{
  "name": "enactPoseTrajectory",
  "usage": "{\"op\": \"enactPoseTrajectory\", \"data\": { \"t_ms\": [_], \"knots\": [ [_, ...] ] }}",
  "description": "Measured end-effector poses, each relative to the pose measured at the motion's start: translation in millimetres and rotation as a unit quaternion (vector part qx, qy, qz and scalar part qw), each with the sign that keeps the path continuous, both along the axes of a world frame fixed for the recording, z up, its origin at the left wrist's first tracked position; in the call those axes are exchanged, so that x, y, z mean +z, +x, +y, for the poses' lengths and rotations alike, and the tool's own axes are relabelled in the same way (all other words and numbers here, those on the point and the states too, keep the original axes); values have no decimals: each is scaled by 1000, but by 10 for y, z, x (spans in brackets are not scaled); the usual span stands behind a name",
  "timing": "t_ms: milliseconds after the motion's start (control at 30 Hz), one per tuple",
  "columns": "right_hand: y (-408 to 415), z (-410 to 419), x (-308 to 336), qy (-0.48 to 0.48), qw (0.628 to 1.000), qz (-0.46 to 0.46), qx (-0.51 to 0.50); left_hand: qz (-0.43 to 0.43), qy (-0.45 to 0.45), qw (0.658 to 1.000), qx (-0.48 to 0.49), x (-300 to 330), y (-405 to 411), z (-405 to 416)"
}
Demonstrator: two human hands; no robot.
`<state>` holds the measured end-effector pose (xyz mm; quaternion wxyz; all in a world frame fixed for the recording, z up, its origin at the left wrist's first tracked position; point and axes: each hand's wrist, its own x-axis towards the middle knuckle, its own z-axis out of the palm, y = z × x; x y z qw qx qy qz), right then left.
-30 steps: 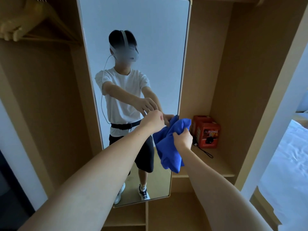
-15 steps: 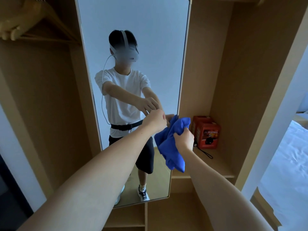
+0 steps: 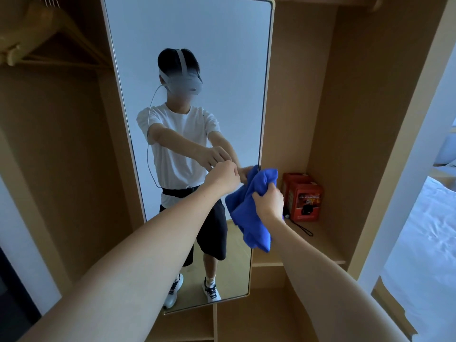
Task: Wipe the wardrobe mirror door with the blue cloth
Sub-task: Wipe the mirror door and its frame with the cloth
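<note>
Now | my right hand (image 3: 269, 202) is clenched on the bunched blue cloth (image 3: 249, 213), held by the right edge of the wardrobe mirror door (image 3: 192, 45) | my left hand (image 3: 223, 180) is curled at the cloth's upper left, grip unclear | red box (image 3: 304, 198) sits on the shelf (image 3: 320, 245) just right.

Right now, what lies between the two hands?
In the head view, only bunched blue cloth spans between the left hand and right hand; both grip it.

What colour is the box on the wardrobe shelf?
The box is red-orange with a dark picture on its front, seen best in the head view.
</note>
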<state>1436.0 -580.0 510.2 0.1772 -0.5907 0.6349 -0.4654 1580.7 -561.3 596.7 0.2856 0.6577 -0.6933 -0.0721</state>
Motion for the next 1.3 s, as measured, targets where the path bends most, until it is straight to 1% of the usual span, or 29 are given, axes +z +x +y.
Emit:
{"op": "enactPoseTrajectory", "data": {
  "t_ms": [33,100,300,367,433,500,567,667,800,867,933,1033,1100,1200,1300],
  "knots": [
    [-28,0,-90,29,1000,7,3,0,-1,1000,-1,-15,0,-6],
    [-51,-30,-80,37,999,3,-1,1,-1,1000,-2,-8,-9,-10],
    [15,-120,707,-117,991,-59,-21,12,-13,1000,-6,206,-61,3],
    [36,-89,736,-138,988,-59,-21,13,-14,1000,-4,216,-72,12],
    [44,-50,507,-124,991,-35,-21,5,-17,1000,-2,201,-76,33],
    [34,1,221,-74,997,-24,-13,-7,-18,1000,-1,198,-71,51],
    [9,11,122,-41,999,-25,-7,-14,-18,1000,-2,219,-70,57],
    [14,-54,401,-77,996,-44,-8,-24,-26,999,-1,311,-79,45],
    [30,-172,1128,-168,984,-52,-14,-22,-36,999,1,484,-96,32],
    [17,-199,1368,-195,979,-53,-13,-18,-43,999,0,549,-100,21],
    [16,-176,1343,-198,979,-51,-11,-20,-57,998,4,577,-99,15],
    [22,-69,894,-160,986,-40,-8,-20,-80,997,10,583,-88,33],
    [19,-13,682,-129,990,-59,-3,-17,-88,996,12,605,-66,44],
    [43,-71,877,-142,987,-74,-14,-24,-101,994,13,720,-41,74],
    [35,-168,1410,-194,978,-73,-6,-29,-117,993,13,889,-36,68]
  ]
}}
